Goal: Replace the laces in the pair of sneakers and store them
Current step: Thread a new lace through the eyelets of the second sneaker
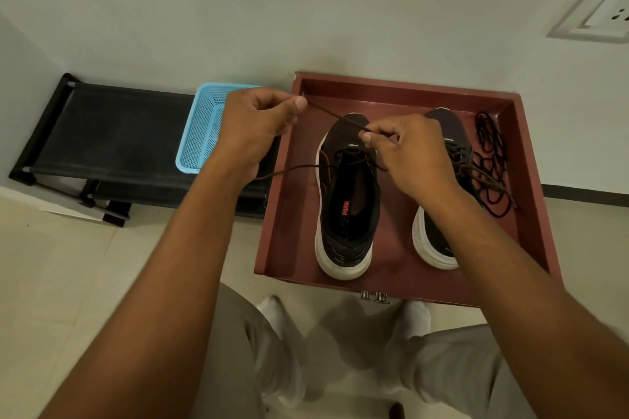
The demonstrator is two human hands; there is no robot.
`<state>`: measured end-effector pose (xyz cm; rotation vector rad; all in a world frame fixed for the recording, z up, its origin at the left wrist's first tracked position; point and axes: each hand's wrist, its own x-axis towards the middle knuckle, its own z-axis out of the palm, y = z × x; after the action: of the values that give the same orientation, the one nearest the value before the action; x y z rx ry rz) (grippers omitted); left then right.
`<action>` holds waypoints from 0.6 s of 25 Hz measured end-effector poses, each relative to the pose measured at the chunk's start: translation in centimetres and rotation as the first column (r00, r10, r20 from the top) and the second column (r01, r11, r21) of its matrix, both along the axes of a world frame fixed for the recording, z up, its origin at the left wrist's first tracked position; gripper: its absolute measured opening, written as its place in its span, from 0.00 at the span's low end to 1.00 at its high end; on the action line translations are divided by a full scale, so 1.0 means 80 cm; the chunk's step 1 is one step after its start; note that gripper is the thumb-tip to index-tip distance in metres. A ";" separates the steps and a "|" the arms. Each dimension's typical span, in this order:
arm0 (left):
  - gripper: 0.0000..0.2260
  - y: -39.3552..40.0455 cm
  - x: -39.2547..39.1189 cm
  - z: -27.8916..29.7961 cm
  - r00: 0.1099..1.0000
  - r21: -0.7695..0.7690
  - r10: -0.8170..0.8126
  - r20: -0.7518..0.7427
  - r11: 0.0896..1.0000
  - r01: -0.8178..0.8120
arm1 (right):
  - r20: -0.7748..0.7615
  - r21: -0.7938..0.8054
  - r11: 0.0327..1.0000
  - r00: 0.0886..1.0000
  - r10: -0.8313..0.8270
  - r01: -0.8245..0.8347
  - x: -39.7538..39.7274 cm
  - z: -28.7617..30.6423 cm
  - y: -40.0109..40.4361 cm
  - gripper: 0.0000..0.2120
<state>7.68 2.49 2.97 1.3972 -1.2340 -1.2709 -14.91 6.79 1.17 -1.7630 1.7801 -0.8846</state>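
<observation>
Sneakers: the left sneaker (349, 194) and the right sneaker (442, 180) stand side by side in a reddish-brown tray (289, 214), toes toward the far wall, heels toward the person. Both are black with white soles. The left sneaker shows its open mouth and a red logo on the insole; the right one is partly hidden behind the right forearm.

A brown lace (326, 111) is threaded through the left sneaker's eyelets. The left hand (258, 122) is closed on one stretch of it, pinching it between thumb and forefinger, up and to the left of the toe. From there the lace runs taut down to the right hand (405, 150), which pinches it just above the far eyelets. Another stretch of the same lace trails out to the left from the eyelets, passing under the left wrist and over the tray's left wall.

The right sneaker carries a brown lace as well, its loose ends lying across the tray floor to the right. Further right, along the tray's right wall, lies a tangle of black laces (492, 160).

The tray has a small metal handle (374, 297) on its near wall. To its left, a blue basket (200, 133) sits on a black rack (112, 133) against the wall. The floor (68, 265) is pale tile. A white socket (606, 10) is on the wall at far right. The person's legs in light trousers and white socks show at the near edge.
</observation>
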 end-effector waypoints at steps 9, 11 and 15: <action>0.01 -0.006 -0.026 0.019 0.605 0.198 0.168 -0.778 0.980 -0.019 | -0.116 -0.016 0.995 0.989 0.094 -0.096 0.018 0.000 0.009 0.14; 0.04 -0.012 -0.004 0.024 0.689 0.078 0.148 -0.709 0.988 -0.132 | -0.112 -0.044 0.999 0.994 -0.018 0.013 0.005 0.003 0.012 0.20; 0.09 -0.026 0.029 0.026 0.903 -0.386 0.380 -0.203 0.816 -0.430 | -0.048 0.112 0.982 0.988 -0.149 0.154 -0.012 -0.001 0.021 0.20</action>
<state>10.04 0.41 5.03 1.1632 -0.9847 -0.7196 -15.86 8.50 1.06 -1.5997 1.9709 -0.7940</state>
